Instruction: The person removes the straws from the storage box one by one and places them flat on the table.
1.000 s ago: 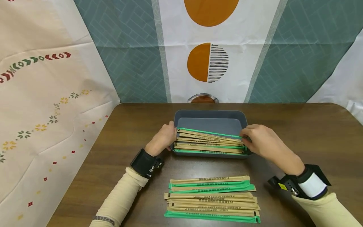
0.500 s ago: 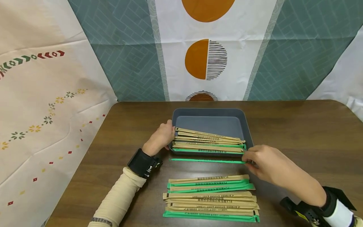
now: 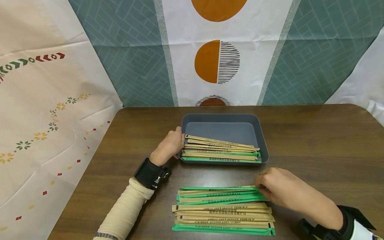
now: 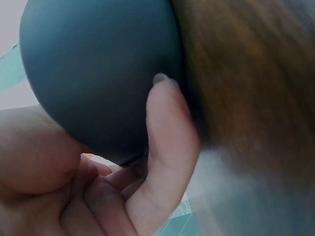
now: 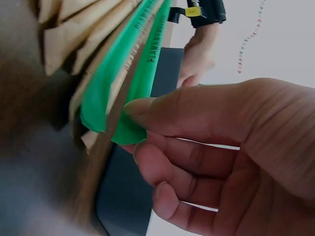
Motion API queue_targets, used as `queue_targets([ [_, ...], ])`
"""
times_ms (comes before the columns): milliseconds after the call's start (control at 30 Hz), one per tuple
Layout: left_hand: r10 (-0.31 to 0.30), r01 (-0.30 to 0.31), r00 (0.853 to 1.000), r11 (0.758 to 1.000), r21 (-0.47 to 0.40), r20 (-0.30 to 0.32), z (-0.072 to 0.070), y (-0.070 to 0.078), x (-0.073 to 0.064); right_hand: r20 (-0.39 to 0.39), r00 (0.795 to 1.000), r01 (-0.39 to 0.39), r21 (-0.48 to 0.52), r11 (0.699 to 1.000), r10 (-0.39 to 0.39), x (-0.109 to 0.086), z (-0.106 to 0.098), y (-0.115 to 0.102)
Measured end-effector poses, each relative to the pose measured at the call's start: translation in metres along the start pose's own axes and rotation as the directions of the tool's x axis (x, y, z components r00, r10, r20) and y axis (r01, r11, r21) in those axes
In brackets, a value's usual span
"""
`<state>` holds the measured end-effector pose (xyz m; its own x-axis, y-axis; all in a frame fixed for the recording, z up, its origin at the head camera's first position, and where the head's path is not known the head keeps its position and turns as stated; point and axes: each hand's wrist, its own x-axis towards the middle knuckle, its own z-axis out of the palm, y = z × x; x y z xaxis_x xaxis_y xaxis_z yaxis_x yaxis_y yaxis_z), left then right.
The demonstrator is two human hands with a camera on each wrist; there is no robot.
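Note:
My left hand (image 3: 168, 146) grips the left end of a dark grey tray (image 3: 222, 130), its fingers and thumb around the tray wall (image 4: 108, 64) in the left wrist view. Several paper-wrapped straws (image 3: 220, 146), brown and green, lie along the tray's near side. Between thumb and fingers, my right hand (image 3: 280, 187) pinches the right end of a green wrapped straw (image 5: 142, 81). That straw is level, over the far edge of a row of brown and green wrapped straws (image 3: 225, 212) on the table. In the right wrist view its flat end shows beside another green straw (image 5: 101, 98).
The brown wooden table (image 3: 315, 143) extends to both sides of the tray. Behind it hangs a green and white patterned cloth (image 3: 255, 73), with a cream flowered cloth (image 3: 45, 110) at the left.
My right hand has drawn a green wrapped straw out of the tray and brought it nearer, to the row on the table. My left hand has kept its grip on the tray.

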<state>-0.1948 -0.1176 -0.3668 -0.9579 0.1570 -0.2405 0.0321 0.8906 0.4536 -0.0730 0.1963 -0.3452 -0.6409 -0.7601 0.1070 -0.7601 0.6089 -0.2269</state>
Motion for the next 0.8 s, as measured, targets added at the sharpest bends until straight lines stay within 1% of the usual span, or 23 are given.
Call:
queue_targets([
  [133, -0.01, 0.011, 1.0, 1.0, -0.01, 0.004, 0.001, 0.0, -0.001, 0.007, 1.0, -0.018, -0.054, 0.998, 0.018, 0.001, 0.004, -0.001],
  [267, -0.008, 0.008, 1.0, 1.0, -0.017, 0.003, 0.001, 0.0, 0.0, 0.045, 0.997, -0.056, -0.092, 0.994, 0.06, 0.003, 0.006, 0.0],
  [367, -0.011, 0.011, 1.0, 1.0, -0.016, -0.001, 0.002, 0.0, 0.0, 0.054, 0.996, -0.067, -0.097, 0.993, 0.073, 0.004, 0.008, 0.002],
  [433, -0.022, 0.022, 1.0, 1.0, -0.016, -0.002, 0.002, 0.0, 0.001, 0.043, 0.996, -0.069, -0.099, 0.993, 0.073, 0.006, 0.008, 0.003],
  [567, -0.039, 0.04, 0.999, 0.999, -0.01, 0.003, 0.003, 0.0, 0.002, -0.002, 0.998, -0.061, -0.128, 0.99, 0.061, 0.008, 0.009, 0.005],
  [633, -0.039, 0.039, 0.999, 0.999, -0.005, 0.004, 0.003, 0.0, 0.001, -0.033, 0.998, -0.055, -0.136, 0.989, 0.051, 0.009, 0.007, 0.006],
  [733, -0.032, 0.032, 0.999, 0.999, -0.002, -0.002, 0.003, 0.0, 0.001, -0.108, 0.994, -0.037, -0.119, 0.992, 0.024, 0.013, 0.004, 0.009],
  [800, -0.026, 0.026, 1.0, 1.0, -0.004, -0.006, 0.003, -0.001, 0.0, -0.169, 0.985, -0.03, -0.115, 0.993, 0.01, 0.017, 0.002, 0.012],
])
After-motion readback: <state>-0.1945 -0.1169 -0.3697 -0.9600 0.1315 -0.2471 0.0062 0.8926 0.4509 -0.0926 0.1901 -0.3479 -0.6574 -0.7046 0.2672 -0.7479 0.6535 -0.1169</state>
